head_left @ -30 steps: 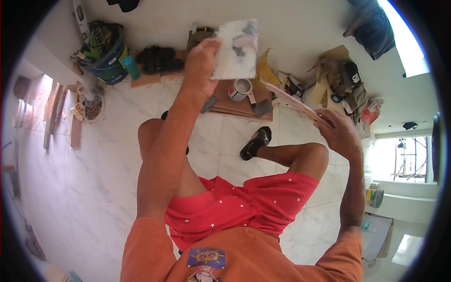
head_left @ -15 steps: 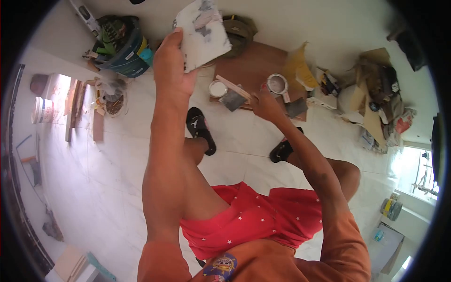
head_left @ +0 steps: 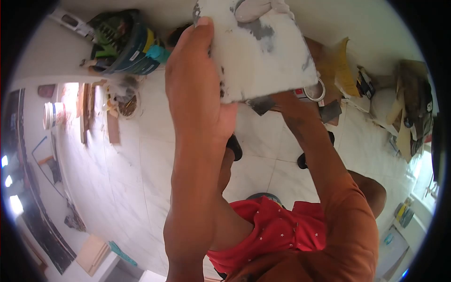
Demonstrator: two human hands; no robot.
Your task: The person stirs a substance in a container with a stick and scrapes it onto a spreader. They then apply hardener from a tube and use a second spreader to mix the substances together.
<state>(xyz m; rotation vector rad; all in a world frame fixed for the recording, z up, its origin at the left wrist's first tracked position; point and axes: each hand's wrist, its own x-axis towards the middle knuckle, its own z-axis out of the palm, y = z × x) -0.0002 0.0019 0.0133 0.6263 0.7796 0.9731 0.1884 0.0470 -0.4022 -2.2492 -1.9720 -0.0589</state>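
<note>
My left hand (head_left: 195, 75) grips a flat white board (head_left: 268, 66) by its left edge, thumb on the upper face. Grey stains mark this board, and a lump of pale putty (head_left: 253, 10) lies near its far edge. My right hand (head_left: 292, 104) is behind and below the board's near right corner. Its fingers are hidden there, along with anything they hold. Close to that hand are an open round can (head_left: 321, 90) and a dark grey sheet (head_left: 260, 105). Another dark sheet (head_left: 330, 112) lies to the right.
A dark tub (head_left: 136, 56) with assorted items stands at the far left. A yellow bag (head_left: 344, 63) leans by the wall, with a heap of cardboard and bags (head_left: 406, 108) beyond it. Wood strips (head_left: 86, 113) and a white bucket (head_left: 52, 115) are at left.
The board in my left hand has come closer and to the right in view. My right hand, earlier in plain sight gripping a wooden stick, is now partly covered by the board.
</note>
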